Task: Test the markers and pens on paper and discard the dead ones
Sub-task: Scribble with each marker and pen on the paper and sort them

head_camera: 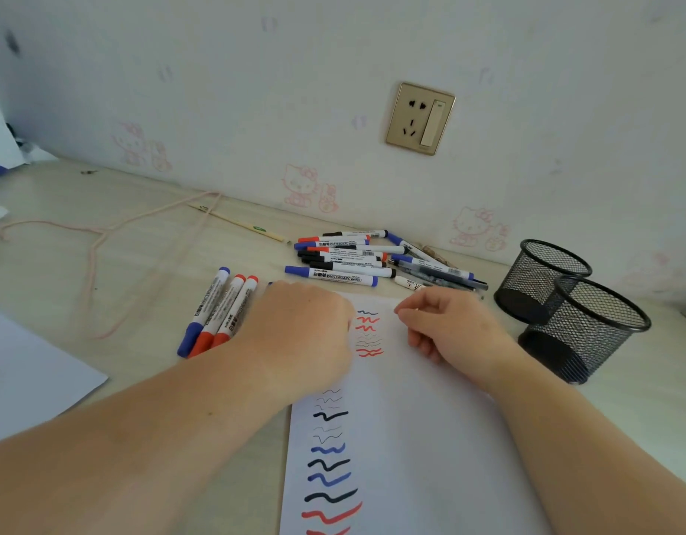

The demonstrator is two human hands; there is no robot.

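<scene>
Left hand [299, 334]: lying on the paper [410, 438], grip unclear. Right hand [449, 326]: fingers curling, contents of its grip unclear. Marker pile [353, 256] lying on desk [102, 264] beyond the paper; three markers [217, 310] lying left.

The left hand [299, 334] hides its own fingers; the white squiggle-marked paper sheet [410, 438] runs off the bottom edge

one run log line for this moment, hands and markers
left hand: on paper, fingers hidden | right hand: fingertips pinched, nothing visible held | three markers: left of paper | marker pile: behind paper
</scene>
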